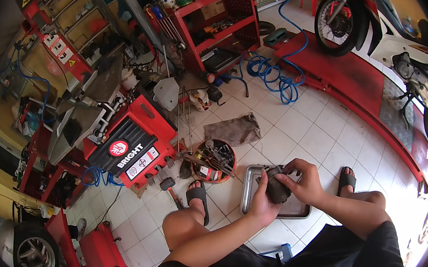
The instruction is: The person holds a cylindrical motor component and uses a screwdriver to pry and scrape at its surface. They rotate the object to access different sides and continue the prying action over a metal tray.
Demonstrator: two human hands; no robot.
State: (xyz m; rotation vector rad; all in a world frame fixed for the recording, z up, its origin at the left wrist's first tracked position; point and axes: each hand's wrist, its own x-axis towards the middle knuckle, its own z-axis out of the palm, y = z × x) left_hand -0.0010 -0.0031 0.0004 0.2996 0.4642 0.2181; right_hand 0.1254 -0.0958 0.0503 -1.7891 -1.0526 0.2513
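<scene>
Both hands meet over a shallow metal tray on the tiled floor between my feet. My left hand is wrapped round a small, dark, grimy metal part, whose exact kind I cannot make out. From the other side, my right hand grips the top of the same part, thumb and fingers bent against it. The part is held above the tray, apart from its bottom. My hands hide some of the tray.
Left of the tray stands a round red tub of tools, with a hammer nearby. A grey rag lies beyond. A red tyre machine stands left; a red lift bearing a motorbike and a coiled blue hose are right.
</scene>
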